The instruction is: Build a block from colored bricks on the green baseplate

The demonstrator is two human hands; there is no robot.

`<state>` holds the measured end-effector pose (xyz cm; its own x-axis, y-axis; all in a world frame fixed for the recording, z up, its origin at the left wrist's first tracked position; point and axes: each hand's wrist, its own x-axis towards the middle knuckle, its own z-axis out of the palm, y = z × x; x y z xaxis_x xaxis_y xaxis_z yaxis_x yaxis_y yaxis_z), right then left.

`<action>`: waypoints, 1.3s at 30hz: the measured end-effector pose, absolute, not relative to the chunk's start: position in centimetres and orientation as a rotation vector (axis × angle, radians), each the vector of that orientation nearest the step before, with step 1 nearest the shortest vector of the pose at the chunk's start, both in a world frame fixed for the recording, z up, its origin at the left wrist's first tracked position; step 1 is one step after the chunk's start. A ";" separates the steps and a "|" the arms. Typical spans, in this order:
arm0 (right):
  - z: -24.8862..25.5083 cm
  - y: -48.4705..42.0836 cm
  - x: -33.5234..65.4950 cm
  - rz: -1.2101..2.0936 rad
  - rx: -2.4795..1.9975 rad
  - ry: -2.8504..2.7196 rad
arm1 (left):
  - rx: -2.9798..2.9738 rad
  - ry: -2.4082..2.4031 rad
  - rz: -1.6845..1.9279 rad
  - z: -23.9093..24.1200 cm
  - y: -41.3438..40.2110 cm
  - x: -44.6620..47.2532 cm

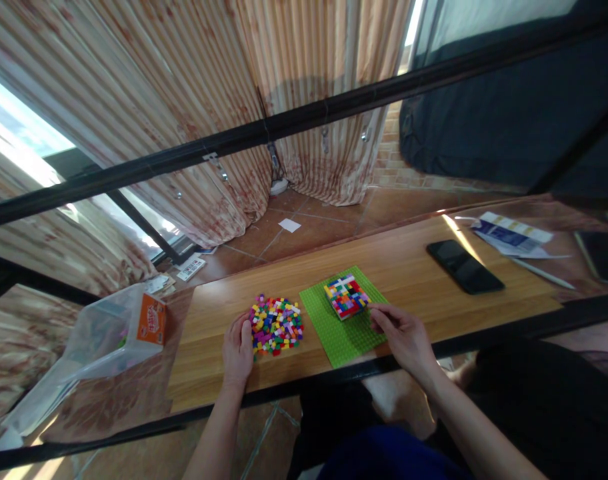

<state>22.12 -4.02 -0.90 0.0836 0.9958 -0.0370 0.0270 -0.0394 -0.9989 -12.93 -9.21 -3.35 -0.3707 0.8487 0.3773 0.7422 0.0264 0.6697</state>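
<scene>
A green baseplate lies on the wooden table, with a square block of many-coloured bricks built on it. My right hand rests on the plate's right edge, fingers pinched together beside the block; whether they hold a brick I cannot make out. Left of the plate sits a pile of several loose coloured bricks. My left hand lies flat on the table, fingers touching the pile's left edge.
A black phone lies on the table to the right, with papers and a pen beyond it. A clear plastic box with an orange label stands left of the table. Black frame bars cross the view.
</scene>
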 end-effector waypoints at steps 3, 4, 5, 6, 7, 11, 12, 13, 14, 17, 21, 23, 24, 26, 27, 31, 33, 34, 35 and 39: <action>-0.9 -3.9 22.0 1.197 -1.285 -1.081 | 1.693 2.162 1.266 -3.4 -9.2 -13.0; -1.0 -3.8 22.0 1.206 -1.284 -1.069 | 1.694 2.167 1.261 -3.4 -9.1 -13.0; -1.0 -3.6 22.0 1.209 -1.284 -1.071 | 1.695 2.172 1.257 -3.4 -9.1 -13.0; -1.1 -3.4 22.1 1.206 -1.286 -1.088 | 1.697 2.177 1.253 -3.5 -9.1 -13.0; -1.1 -3.2 22.1 1.195 -1.292 -1.119 | 1.701 2.180 1.250 -3.5 -9.1 -13.1; -0.4 -2.2 22.5 1.074 -1.354 -1.302 | 1.722 2.177 1.250 -3.6 -9.2 -13.1; -0.1 -1.9 22.6 1.033 -1.370 -1.350 | 1.721 2.175 1.256 -3.6 -9.2 -13.1; 0.1 -1.7 22.7 0.991 -1.381 -1.395 | 1.719 2.172 1.261 -3.6 -9.2 -13.1; 0.3 -1.5 22.7 0.948 -1.389 -1.436 | 1.719 2.167 1.264 -3.6 -9.2 -13.1; 0.2 -1.0 22.8 0.840 -1.386 -1.517 | 1.721 2.156 1.263 -3.6 -9.2 -13.1; -0.3 -0.7 22.3 0.744 -1.367 -1.541 | 1.709 2.167 1.266 -3.7 -9.1 -13.2; -0.3 -0.6 21.6 0.678 -1.359 -1.583 | 1.710 2.164 1.266 -3.8 -9.1 -13.2; -0.3 -0.5 21.2 0.644 -1.349 -1.615 | 1.714 2.161 1.266 -3.8 -9.1 -13.2; -0.2 -0.2 20.3 0.581 -1.323 -1.686 | 1.718 2.157 1.263 -3.7 -9.1 -13.2; -0.2 0.0 19.9 0.549 -1.314 -1.724 | 1.720 2.155 1.261 -3.6 -9.1 -13.1; -0.3 1.3 19.1 0.429 -1.277 -1.878 | 1.715 2.149 1.271 -3.3 -9.1 -12.9; -0.3 2.2 19.1 0.405 -1.247 -1.957 | 1.704 2.141 1.277 -3.3 -9.2 -12.8; -0.3 2.6 19.2 0.402 -1.246 -1.992 | 1.694 2.141 1.280 -3.3 -9.2 -12.8; -0.2 3.0 19.3 0.404 -1.253 -2.025 | 1.685 2.142 1.281 -3.4 -9.2 -12.8; 0.3 4.3 19.7 0.459 -1.274 -2.128 | 1.664 2.155 1.282 -3.5 -9.1 -12.8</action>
<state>19.72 4.28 0.34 -0.3518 0.8786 0.3228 0.6675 0.4773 -0.5716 -12.81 -9.10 -3.52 -0.3824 0.8447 0.3744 0.7323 0.0300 0.6803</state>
